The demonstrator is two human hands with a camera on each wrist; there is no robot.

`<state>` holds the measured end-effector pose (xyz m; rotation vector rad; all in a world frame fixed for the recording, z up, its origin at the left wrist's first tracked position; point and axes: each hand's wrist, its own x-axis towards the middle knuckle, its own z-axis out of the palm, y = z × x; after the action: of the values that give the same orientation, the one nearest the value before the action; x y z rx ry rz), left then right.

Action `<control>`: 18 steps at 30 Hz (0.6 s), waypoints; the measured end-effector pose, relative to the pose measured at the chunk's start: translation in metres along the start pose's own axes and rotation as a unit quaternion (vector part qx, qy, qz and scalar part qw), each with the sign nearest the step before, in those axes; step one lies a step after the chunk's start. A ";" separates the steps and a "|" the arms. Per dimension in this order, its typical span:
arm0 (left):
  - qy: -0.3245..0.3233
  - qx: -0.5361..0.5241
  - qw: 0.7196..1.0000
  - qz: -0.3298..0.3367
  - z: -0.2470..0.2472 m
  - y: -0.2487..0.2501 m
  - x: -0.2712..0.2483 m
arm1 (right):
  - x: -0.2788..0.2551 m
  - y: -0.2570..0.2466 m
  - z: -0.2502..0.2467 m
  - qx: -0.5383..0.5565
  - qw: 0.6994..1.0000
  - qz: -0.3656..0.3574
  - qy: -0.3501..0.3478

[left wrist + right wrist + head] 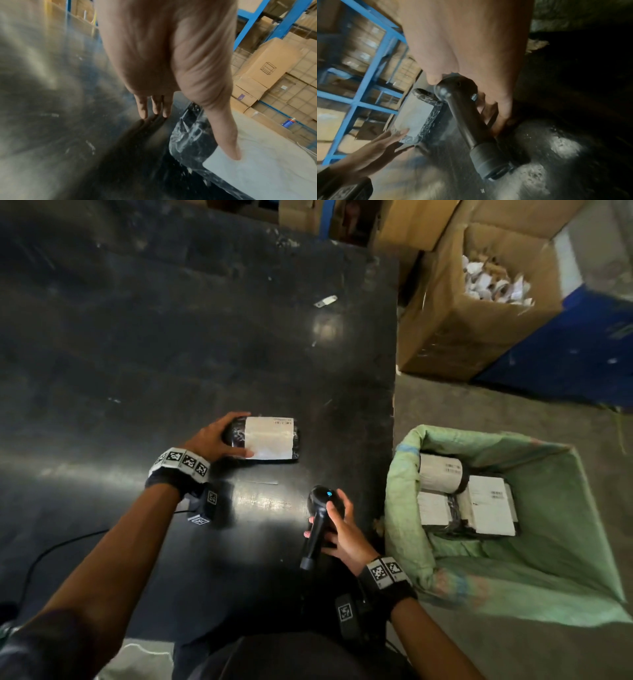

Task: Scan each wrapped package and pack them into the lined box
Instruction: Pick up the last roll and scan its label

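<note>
The right hand (344,534) grips one black scanner (320,517); the left hand (214,438) clasps one wrapped package (265,438) on the table (171,337). Three packages (467,498) lie in the lined box (548,577).

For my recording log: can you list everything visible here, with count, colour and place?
wrapped package: one, black with white label, on table under left hand
packed packages: three visible, black with white labels, inside lined box
lined box: one, green liner, floor right of table
scanner: one, black, in right hand
table: one, dark
cardboard box: one, brown, holding paper scraps, far right
left hand: holds package end
right hand: grips scanner
</note>
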<state>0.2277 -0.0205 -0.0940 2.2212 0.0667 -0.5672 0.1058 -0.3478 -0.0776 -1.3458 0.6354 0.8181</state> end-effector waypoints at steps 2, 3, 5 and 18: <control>0.013 -0.019 1.000 0.000 0.006 0.006 -0.008 | -0.003 -0.001 0.001 0.043 0.999 0.010 -0.001; 0.030 -0.030 0.999 0.002 0.010 0.008 -0.012 | -0.003 -0.002 0.001 0.051 0.999 0.007 -0.004; 0.074 -0.053 0.996 0.018 0.021 0.013 -0.025 | -0.005 -0.004 0.002 0.062 0.998 -0.008 0.005; 0.323 -0.004 0.945 0.052 0.109 0.070 -0.112 | -0.086 -0.057 -0.039 0.034 0.964 -0.262 -0.016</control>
<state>0.1022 -0.1317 -0.0576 2.2987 0.2865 0.2385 0.1050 -0.4002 0.0192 -1.3484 0.2540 0.3828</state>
